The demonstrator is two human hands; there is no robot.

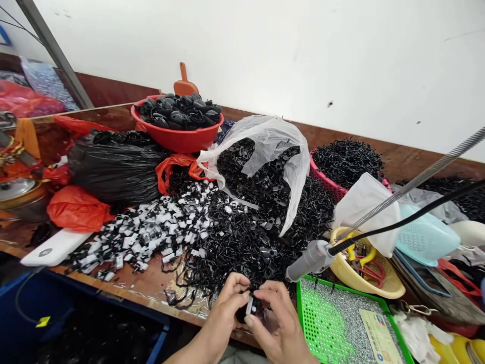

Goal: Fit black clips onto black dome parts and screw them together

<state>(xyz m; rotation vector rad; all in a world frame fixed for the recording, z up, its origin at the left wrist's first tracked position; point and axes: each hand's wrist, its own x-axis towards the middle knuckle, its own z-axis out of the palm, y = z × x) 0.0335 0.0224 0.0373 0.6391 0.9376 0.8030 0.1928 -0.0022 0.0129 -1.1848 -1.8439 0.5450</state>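
Observation:
Near the table's front edge, my left hand (228, 305) and my right hand (279, 316) pinch a small white-and-black plastic part (250, 306) between their fingertips. Fingers hide much of it. Just beyond them spreads a heap of thin black plastic pieces (235, 247). To its left lies a pile of small white-and-black parts (155, 227). Right of my hands is a green perforated tray (326, 323) of small metal screws, with a printed card (380, 336) on top. A grey cylindrical tool (308, 260), joined to a black cable, hangs above the tray's back corner.
A red basin (176, 139) of black parts stands at the back, beside a black bag (113, 169). A clear bag (299, 146) spills black pieces mid-table. A yellow basket (392, 288) sits right; a white power bank (56, 247) lies left, above a blue bin (18, 298).

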